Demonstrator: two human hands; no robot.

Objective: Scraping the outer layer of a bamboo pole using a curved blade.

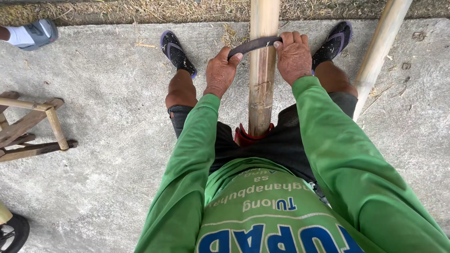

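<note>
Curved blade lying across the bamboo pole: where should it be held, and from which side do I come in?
Grip the curved blade by its two ends, one hand each side of the bamboo pole. The left hand and right hand do just that, coming from above with knuckles up. The blade arches over the pole, so only its ends stick out free; the middle lies on the bamboo.

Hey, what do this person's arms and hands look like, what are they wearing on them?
Both arms are covered by long bright green sleeves that end at the wrists, loose and creased, with no markings visible on them. The left hand and right hand are bare: no gloves, rings, or watch visible. The sleeves belong to a green shirt with blue and white lettering on the front.
</note>
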